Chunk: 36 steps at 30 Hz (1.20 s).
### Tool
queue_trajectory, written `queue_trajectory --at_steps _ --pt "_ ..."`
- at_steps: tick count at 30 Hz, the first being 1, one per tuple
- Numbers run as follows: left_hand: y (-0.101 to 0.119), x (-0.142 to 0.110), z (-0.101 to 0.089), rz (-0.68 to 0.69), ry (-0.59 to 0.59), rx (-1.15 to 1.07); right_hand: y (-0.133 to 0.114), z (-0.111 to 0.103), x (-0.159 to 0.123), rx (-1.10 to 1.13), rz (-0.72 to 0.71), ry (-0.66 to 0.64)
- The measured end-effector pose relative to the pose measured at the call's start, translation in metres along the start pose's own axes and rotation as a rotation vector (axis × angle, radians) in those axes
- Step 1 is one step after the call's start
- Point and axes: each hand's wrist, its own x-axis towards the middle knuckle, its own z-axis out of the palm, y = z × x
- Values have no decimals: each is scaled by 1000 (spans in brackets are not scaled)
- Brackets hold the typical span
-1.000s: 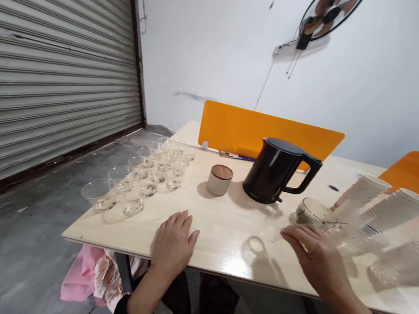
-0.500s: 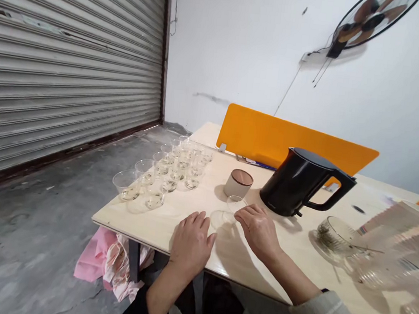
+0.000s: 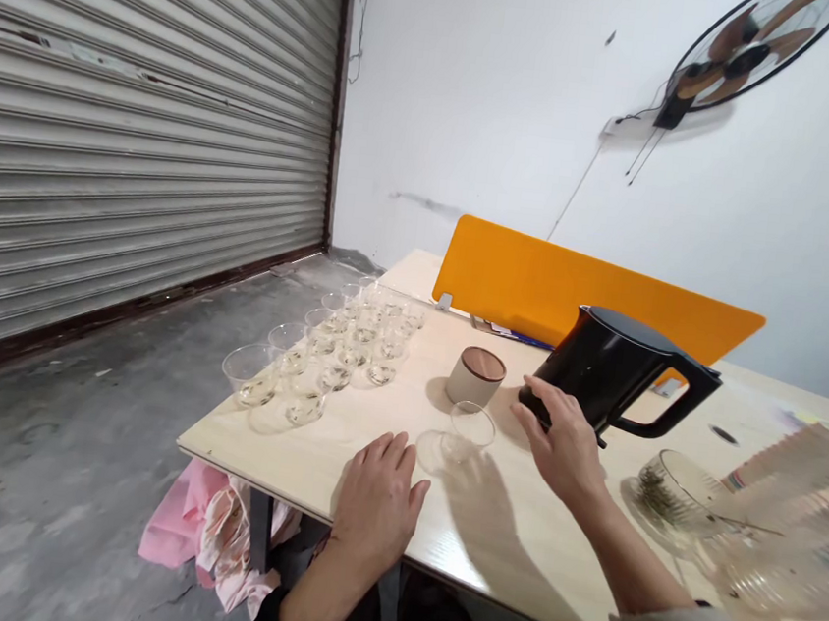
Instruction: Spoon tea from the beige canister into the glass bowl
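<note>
My left hand [image 3: 379,493] lies flat on the pale wooden table [image 3: 341,441] near its front edge, fingers spread, holding nothing. Just beyond it stands an empty clear glass cup [image 3: 471,426]. My right hand [image 3: 561,447] hovers to the right of that cup, fingers loosely extended and empty, its fingertips near the base of a black electric kettle [image 3: 611,373]. A beige canister with a brown lid [image 3: 476,375] stands behind the cup.
Several clear glass cups [image 3: 321,355] stand in rows at the table's left end. A glass bowl with green leaves [image 3: 674,486] and stacked clear cups [image 3: 790,548] sit at right. Orange dividers [image 3: 580,288], a wall fan [image 3: 745,49], a roller shutter [image 3: 138,123] and pink cloth [image 3: 190,534] below.
My right hand carried a glass cup from the right side to the table's middle, set it down and let go, then drew back towards the kettle. My left hand stayed flat.
</note>
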Motion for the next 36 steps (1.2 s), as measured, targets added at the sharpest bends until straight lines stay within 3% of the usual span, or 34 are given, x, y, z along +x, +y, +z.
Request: queue_trajectory --at_steps 5,11,18,23,27,31,33,36 --pt "-1 0 2 2 3 -12 20 35 47 0 122 -139" --pt "0 1 2 -8 -2 -16 18 75 78 8 154 -352" --pt "0 2 0 -7 8 -29 25 84 77 -18 194 -247" --pt "0 1 -1 -7 13 -32 36 51 59 -55 195 -123" --pt "-1 1 -1 -11 19 -40 33 -3 21 -105 189 -18" --pt "-6 -3 -4 58 57 -145 11 -51 -29 -78 141 8" --pt "-7 -7 -8 130 80 -263 -5 -59 -54 -32 82 -17" --pt "-3 -13 -14 213 33 -437 -30 -49 -81 34 12 -90"
